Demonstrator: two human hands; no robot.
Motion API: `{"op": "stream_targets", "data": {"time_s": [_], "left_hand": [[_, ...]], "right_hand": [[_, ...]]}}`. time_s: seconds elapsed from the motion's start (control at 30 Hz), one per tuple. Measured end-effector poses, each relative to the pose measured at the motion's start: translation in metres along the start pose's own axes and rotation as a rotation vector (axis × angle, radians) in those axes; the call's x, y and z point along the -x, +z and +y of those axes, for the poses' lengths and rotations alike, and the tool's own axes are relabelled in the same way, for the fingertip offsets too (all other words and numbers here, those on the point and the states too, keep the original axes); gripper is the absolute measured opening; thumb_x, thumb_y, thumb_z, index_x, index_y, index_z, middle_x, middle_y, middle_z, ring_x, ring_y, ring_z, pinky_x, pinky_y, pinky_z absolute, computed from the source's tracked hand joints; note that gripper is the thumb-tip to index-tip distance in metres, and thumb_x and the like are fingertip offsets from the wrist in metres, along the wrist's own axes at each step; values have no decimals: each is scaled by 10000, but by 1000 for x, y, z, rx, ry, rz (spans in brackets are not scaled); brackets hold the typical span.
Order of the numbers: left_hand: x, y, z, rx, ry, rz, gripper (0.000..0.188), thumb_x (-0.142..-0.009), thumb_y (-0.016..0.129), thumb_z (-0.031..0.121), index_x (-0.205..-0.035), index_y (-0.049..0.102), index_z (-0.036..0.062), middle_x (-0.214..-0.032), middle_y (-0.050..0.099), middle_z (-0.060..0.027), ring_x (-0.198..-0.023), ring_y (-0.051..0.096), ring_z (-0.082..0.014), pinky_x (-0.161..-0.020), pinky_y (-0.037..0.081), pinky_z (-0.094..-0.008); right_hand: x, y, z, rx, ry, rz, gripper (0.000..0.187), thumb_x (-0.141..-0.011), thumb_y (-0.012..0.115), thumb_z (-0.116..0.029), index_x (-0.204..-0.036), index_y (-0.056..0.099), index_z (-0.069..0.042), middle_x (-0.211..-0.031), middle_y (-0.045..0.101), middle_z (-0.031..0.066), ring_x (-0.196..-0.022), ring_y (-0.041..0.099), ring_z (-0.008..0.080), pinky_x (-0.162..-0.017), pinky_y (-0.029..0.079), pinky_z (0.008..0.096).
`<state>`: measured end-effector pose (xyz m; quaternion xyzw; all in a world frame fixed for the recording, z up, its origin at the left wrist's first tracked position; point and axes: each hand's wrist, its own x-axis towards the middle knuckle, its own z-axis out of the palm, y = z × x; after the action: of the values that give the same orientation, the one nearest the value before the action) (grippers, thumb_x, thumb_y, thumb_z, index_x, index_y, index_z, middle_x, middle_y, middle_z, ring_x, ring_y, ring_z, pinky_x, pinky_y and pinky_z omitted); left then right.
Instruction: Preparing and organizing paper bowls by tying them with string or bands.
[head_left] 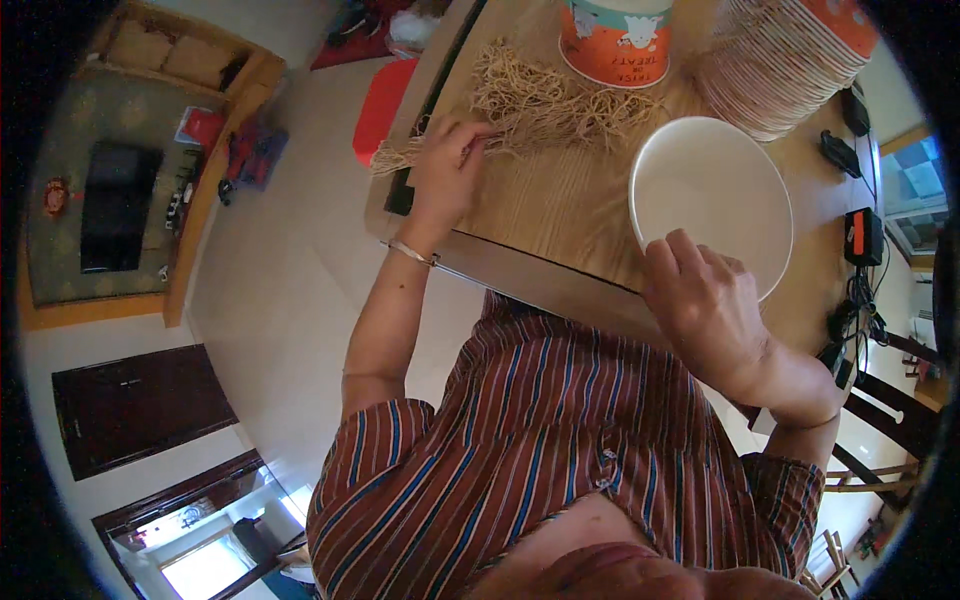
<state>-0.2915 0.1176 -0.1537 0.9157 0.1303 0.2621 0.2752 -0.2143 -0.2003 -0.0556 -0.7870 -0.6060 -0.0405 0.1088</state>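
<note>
A pile of tan twine cords (530, 95) lies loose across the far left part of the wooden table (540, 205). My left hand (450, 170) is over the cords' left end, its fingers curled and closed on some strands. To the right stands a white paper bucket (715, 195), its open mouth facing me and its inside showing. My right hand (705, 300) grips the bucket's near rim with bent fingers; the thumb is mostly hidden. Behind the cords is another bucket (615, 45), orange with a pale green band and white figures.
A tall stack of nested paper buckets (780, 60) leans at the far right. Black adapters (862, 237) and cables line the table's right edge. A red stool (382, 110) stands beyond the left edge. A television (120, 205) is farther left.
</note>
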Motion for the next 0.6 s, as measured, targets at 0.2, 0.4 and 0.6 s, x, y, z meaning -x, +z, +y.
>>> {"op": "stream_targets", "data": {"time_s": [0.2,0.4,0.6], "left_hand": [[-11,-1,3,-45,243,-69,297,-812,593,-36,-1081,643,80,-1023,560,-99,-982,578,-285,-808,481,-358],[-30,1,-5,-188,398,-193,307,-784,616,-28,-1064,644,93,-999,562,-87,-937,584,-291,-778,491,-381],[-40,4,-9,-153,323,-195,199,-808,648,7,-993,670,77,-936,584,-87,-884,607,-259,-738,500,-339]], "right_hand": [[-2,-8,1,-71,-35,-102,251,-750,616,-99,-977,526,-36,-847,521,99,-678,621,252,-540,518,386],[-5,-20,-4,-168,-14,-103,282,-848,648,-305,-911,532,-56,-761,521,84,-642,617,255,-533,508,388],[-6,-26,2,-261,-14,29,329,-767,739,-269,-814,496,-52,-731,498,98,-637,581,294,-539,452,402]]}}
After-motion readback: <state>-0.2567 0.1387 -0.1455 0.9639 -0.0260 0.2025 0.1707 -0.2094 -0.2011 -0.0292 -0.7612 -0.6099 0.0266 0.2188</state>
